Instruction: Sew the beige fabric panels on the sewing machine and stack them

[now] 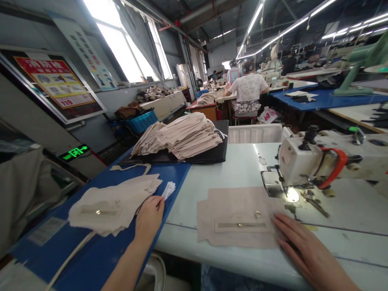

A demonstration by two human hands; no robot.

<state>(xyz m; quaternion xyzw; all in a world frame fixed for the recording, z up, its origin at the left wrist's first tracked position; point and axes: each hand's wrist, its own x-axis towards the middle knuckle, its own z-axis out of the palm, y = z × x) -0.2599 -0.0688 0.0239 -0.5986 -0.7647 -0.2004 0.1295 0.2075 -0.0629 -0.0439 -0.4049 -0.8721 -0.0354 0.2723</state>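
Note:
My left hand [149, 217] rests at the right edge of a small stack of beige fabric pieces [113, 204] on the blue side table, its fingers curled against the stack next to a small white slip [169, 188]. A single beige fabric piece [239, 222] with a sewn strip and a small metal ring lies flat on the pale sewing table. On that piece's right edge my right hand [298, 242] lies flat with fingers stretched out. The sewing machine [321, 161] stands just behind it, its lit needle area near the fabric's far right corner.
A tall pile of beige fabric [184, 135] sits on a black board at the back of the table. A white bin [254, 132] stands behind the table. A person in a white top [248, 91] sits further off with their back turned. Blue worktables [327, 99] stand to the right.

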